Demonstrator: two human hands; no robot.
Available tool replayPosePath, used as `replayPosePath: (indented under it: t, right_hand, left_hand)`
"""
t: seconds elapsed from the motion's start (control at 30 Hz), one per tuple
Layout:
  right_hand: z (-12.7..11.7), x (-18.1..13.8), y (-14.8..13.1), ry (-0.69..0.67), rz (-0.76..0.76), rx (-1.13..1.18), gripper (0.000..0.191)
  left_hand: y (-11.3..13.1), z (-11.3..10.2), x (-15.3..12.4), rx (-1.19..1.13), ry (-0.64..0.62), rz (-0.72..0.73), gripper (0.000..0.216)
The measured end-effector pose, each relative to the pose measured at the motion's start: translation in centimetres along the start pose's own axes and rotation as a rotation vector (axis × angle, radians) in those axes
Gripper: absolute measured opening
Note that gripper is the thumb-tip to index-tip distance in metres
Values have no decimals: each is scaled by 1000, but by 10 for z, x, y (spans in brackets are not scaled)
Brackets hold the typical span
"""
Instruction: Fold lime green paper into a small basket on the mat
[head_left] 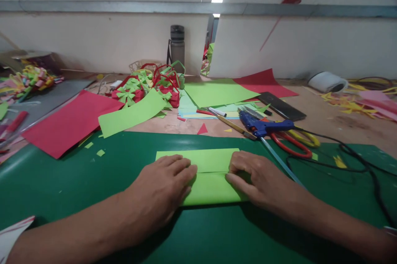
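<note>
A light green sheet of paper [208, 164] lies folded on the dark green cutting mat [77, 177], a flap turned toward its middle. My left hand [163, 185] lies flat on the sheet's left part, fingers stretched along the fold. My right hand [257, 177] rests on the right part, fingers curled and pressing down on the fold edge. Both hands touch only the paper.
A blue glue gun [263, 125] with a black cable [356, 160], red and yellow scissors [294, 142] and a metal ruler [231, 123] lie beyond the mat at right. Red paper [66, 123], green sheets [217, 92], paper baskets [149, 86] and a grey bottle [177, 46] stand farther back.
</note>
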State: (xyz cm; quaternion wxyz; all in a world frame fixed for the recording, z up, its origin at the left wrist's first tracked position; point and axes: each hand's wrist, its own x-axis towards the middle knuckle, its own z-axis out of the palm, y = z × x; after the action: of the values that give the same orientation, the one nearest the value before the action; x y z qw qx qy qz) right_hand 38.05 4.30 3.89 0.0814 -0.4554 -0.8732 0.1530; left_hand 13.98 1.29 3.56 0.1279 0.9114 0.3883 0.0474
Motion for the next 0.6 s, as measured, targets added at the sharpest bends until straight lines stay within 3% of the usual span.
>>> replayPosePath:
  t: [0.17, 0.27, 0.33, 0.53, 0.6]
  right_hand:
    - [10, -2, 2, 41, -50, -90, 23]
    - [15, -4, 6, 96, -119, -102, 24]
    - [19, -4, 10, 147, -177, -100, 24]
    - [25, -2, 18, 227, -275, -92, 23]
    - [26, -2, 19, 238, -285, -86, 22]
  left_hand:
    - [31, 6, 4, 50, -181, -87, 66]
    - [39, 20, 5, 28, -183, -70, 89]
    - [39, 29, 5, 32, -153, -47, 94]
    - [28, 46, 1, 64, -63, -12, 63]
    - [25, 48, -1, 61, -46, -4, 61]
